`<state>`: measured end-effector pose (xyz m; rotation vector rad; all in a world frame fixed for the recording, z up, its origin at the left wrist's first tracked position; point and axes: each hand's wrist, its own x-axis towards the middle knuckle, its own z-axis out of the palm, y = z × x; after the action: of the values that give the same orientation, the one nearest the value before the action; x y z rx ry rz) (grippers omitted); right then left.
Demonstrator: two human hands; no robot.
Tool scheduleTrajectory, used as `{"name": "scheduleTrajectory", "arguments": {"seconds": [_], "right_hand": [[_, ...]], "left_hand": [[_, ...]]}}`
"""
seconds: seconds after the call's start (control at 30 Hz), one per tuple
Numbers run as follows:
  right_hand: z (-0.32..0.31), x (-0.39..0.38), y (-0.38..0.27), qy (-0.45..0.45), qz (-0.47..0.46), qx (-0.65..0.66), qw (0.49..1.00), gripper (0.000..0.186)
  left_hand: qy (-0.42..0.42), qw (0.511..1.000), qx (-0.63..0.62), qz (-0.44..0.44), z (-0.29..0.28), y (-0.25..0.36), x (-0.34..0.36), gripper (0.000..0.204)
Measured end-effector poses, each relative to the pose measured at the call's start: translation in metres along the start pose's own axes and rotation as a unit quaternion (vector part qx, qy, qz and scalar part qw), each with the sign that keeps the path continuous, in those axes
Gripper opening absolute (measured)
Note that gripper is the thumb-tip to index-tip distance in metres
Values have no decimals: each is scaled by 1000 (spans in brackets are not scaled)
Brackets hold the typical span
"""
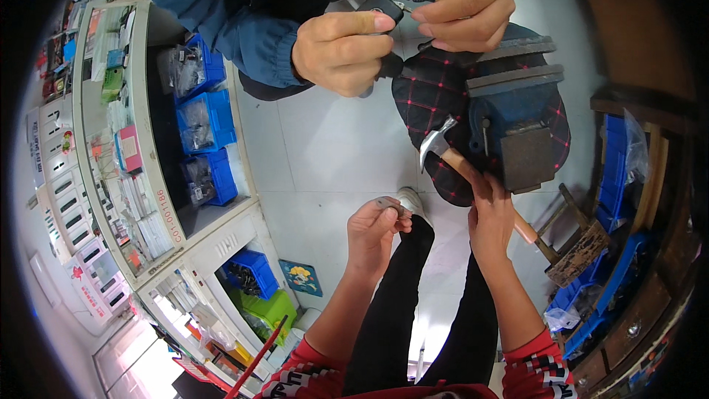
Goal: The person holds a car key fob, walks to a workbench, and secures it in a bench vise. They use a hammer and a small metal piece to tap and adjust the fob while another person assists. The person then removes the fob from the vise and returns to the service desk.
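Fingers of the left hand [375, 225] pinch together on a small grey metal piece [389, 205], held above the pale floor between the knees. Just right of it, the right hand [490, 214] wraps around the handle of a claw hammer [443, 149], whose head lies on a quilted cushion [432, 92] beside a blue bench vise [513, 114]. Above, another person's hands [402, 26] hold a black key fob [382, 6].

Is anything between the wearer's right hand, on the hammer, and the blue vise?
Nothing visible. The right hand grips the hammer on the quilted cushion; the blue vise sits right beside the hammer head, with only bare cushion between.
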<state>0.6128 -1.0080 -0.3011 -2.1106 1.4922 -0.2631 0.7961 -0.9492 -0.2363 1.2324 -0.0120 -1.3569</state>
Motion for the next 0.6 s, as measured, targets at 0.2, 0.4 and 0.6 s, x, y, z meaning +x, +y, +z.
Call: {"name": "scheduleTrajectory", "arguments": {"seconds": [0.2, 0.4, 0.6], "right_hand": [[-36, 7, -30, 40, -48, 134, 989, 56], [-80, 67, -76, 85, -93, 262, 957, 49], [-95, 131, -105, 51, -82, 206, 974, 42]], "left_hand": [[2, 999, 32, 5, 22, 3, -2, 14], [-16, 998, 35, 46, 42, 13, -6, 15], [-5, 998, 24, 66, 47, 20, -14, 15]]}}
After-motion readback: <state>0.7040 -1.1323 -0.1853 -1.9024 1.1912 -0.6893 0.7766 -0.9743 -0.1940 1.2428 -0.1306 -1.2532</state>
